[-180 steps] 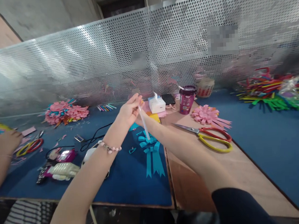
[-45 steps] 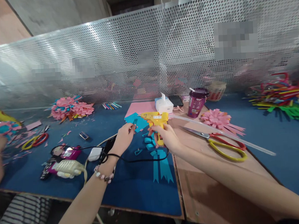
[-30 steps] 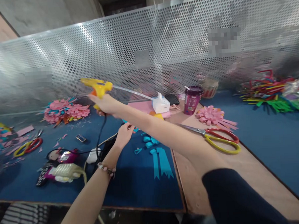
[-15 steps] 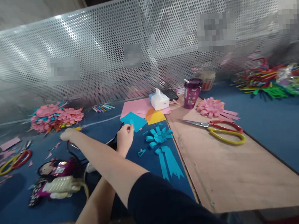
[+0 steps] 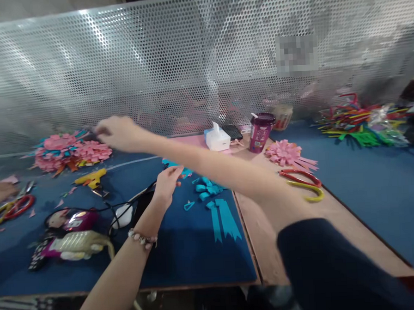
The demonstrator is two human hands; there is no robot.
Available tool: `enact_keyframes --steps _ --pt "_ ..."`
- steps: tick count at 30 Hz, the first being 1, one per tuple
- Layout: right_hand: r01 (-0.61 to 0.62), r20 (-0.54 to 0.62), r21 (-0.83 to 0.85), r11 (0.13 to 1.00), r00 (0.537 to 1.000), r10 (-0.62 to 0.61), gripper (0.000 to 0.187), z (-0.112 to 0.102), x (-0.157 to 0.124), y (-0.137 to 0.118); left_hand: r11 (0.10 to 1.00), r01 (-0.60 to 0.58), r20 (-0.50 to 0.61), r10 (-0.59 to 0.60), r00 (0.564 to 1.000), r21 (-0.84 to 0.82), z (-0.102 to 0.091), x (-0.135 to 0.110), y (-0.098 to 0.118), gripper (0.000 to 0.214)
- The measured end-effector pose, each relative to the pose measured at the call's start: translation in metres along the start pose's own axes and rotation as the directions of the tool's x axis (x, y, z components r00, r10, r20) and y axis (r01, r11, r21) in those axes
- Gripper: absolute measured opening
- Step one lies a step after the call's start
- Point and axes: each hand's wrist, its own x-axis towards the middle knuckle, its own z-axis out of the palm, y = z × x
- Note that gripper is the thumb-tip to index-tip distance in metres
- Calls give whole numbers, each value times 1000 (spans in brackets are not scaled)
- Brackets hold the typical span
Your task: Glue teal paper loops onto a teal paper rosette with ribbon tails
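My left hand (image 5: 167, 184), wearing a beaded bracelet (image 5: 142, 239), is closed in a pinch beside the blue paper (image 5: 172, 164); whatever sits between its fingertips is too small to make out. My right arm crosses over to the left, and my right hand (image 5: 117, 133) is raised near the pink and blue paper flowers (image 5: 71, 150). Motion blurs its bent fingers. Below it lies a yellow glue gun (image 5: 93, 178). Right of my left hand are a blue paper flower (image 5: 208, 187), partly behind my right forearm, and blue ribbon tails (image 5: 226, 218).
Red-and-yellow scissors (image 5: 303, 180) lie on the wooden strip beside a pink rosette (image 5: 285, 153) and purple cup (image 5: 260, 136). A tissue box (image 5: 217, 138) stands behind. Cables, a white plug (image 5: 122, 216) and a doll (image 5: 72, 240) lie left. Another person's hand (image 5: 0, 192) is at far left.
My right hand has risen up and right from beside the glue gun, which now shows fully. My left hand has shifted slightly left and down. Another person's hand has appeared at far left.
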Motion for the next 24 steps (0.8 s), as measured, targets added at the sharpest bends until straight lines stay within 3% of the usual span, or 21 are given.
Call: enact_keyframes --steps 2,5,8,10,17,20,24 --pt "117 -33 -156 981 992 -123 9 -42 -39 13 996 42 32 -40 999 -73 2 -4 5 37" --pt "77 -197 -388 918 967 -164 13 -84 -120 37 979 105 74 -93 993 -172 11 -14 15 35" --pt "-7 -250 -381 925 964 -96 11 -95 -192 61 952 173 152 -138 979 -251 28 -30 23 31" --pt "-70 -265 -339 938 964 -24 14 -93 -221 72 930 225 218 -164 962 -291 41 -41 27 30" --pt "-261 -382 -202 944 908 169 17 -93 -244 94 841 356 313 -238 919 -406 66 -51 36 27" --pt "-253 -399 -120 960 898 187 19 -98 -248 106 815 389 337 -255 906 -430 70 -46 38 27" --pt "-218 -357 -63 974 916 183 14 -102 -254 113 783 432 377 -273 885 -448 77 -44 39 31"
